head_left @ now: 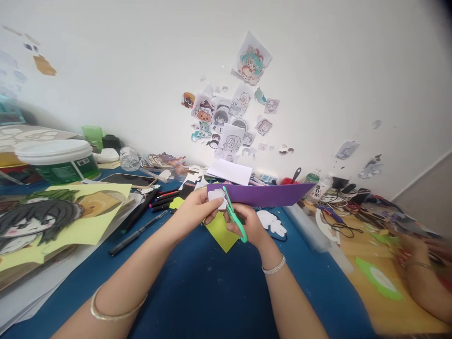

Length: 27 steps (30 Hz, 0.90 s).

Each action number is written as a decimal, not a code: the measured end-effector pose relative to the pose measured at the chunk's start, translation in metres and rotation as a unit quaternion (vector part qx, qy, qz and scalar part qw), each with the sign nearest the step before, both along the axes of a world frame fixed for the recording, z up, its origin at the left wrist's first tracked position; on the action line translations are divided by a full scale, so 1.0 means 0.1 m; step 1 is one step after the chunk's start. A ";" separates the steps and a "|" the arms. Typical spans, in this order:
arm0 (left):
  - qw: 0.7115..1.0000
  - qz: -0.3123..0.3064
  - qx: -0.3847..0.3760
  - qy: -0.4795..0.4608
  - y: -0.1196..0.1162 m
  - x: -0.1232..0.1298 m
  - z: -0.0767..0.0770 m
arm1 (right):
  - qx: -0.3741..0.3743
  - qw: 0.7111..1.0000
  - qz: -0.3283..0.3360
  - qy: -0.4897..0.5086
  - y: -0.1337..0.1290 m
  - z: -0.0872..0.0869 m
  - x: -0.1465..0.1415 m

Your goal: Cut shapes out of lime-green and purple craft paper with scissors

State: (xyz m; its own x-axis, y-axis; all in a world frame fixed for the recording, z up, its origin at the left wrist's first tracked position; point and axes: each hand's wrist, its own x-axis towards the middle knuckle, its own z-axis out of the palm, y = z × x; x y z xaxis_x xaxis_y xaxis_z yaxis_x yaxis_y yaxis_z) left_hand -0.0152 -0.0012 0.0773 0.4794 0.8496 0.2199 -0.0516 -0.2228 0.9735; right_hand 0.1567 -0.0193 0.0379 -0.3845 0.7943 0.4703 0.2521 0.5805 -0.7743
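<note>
My left hand (pixel 199 207) pinches a small white paper piece (pixel 218 197) against the left end of a long purple sheet (pixel 268 194). Green-handled scissors (pixel 236 219) are in my right hand (pixel 250 221), their blades pointing up and left at the edge of the white piece. The sheet stretches out to the right, above my right hand. Under both hands a yellow-green paper square (pixel 223 234) lies on the blue table cover (pixel 215 292). A white paper cut-out (pixel 271 223) rests just right of my right wrist.
Left of my hands are several pens (pixel 137 233), a phone (pixel 129 180), a white-lidded tub (pixel 58 160) and yellow drawing sheets (pixel 67 216). Bottles (pixel 322 186) and cables stand at the back right. Another person's arm (pixel 425 278) is at the right, by green paper (pixel 378 278).
</note>
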 end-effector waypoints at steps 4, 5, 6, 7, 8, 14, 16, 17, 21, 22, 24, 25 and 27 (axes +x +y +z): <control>0.998 -0.042 -0.052 -0.020 -0.01 -0.02 0.00 | 0.003 1.000 0.014 -0.005 0.00 0.00 0.02; 0.996 -0.052 -0.069 -0.030 -0.01 -0.02 0.00 | 0.006 1.000 0.018 -0.007 0.00 0.00 0.02; 0.994 -0.059 -0.085 -0.040 -0.01 -0.02 0.00 | 0.009 1.000 0.023 -0.009 0.00 0.00 0.02; 0.992 -0.064 -0.098 -0.046 -0.01 -0.02 0.00 | 0.011 0.999 0.028 -0.012 0.00 0.00 0.02; 0.991 -0.066 -0.109 -0.050 -0.01 -0.02 0.01 | 0.013 0.999 0.032 -0.014 0.00 0.00 0.02; 0.996 -0.029 -0.087 -0.013 0.01 -0.02 -0.02 | -0.005 0.999 0.019 -0.030 0.01 0.00 0.02; 0.997 -0.019 -0.077 0.009 0.01 -0.02 -0.03 | -0.006 0.999 0.016 -0.036 0.01 -0.01 0.03; 0.997 -0.019 -0.074 0.016 0.01 -0.02 -0.03 | -0.006 0.999 0.014 -0.037 0.01 -0.01 0.02; 0.998 -0.022 -0.055 0.027 0.01 -0.02 -0.02 | -0.004 1.000 0.013 -0.023 0.01 -0.02 0.00; 0.998 -0.023 -0.051 0.027 0.00 -0.03 -0.01 | -0.001 1.000 0.017 -0.015 0.01 -0.01 -0.01; 0.998 -0.026 -0.047 0.030 0.00 -0.03 0.00 | 0.005 1.000 0.027 -0.001 0.00 -0.01 -0.03; 0.998 -0.026 -0.045 0.033 0.00 -0.04 0.01 | 0.009 0.999 0.031 0.004 0.00 -0.01 -0.04; 0.998 -0.023 -0.037 0.040 0.00 -0.04 0.02 | 0.013 0.999 0.032 0.006 0.00 -0.02 -0.05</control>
State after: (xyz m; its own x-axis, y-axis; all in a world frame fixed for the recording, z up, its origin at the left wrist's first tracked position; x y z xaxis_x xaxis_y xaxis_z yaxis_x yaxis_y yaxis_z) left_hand -0.0194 -0.0014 0.0791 0.5314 0.8391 0.1163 0.0187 -0.1488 0.9887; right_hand 0.1517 -0.0190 0.0363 -0.4279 0.7557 0.4958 0.2047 0.6153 -0.7613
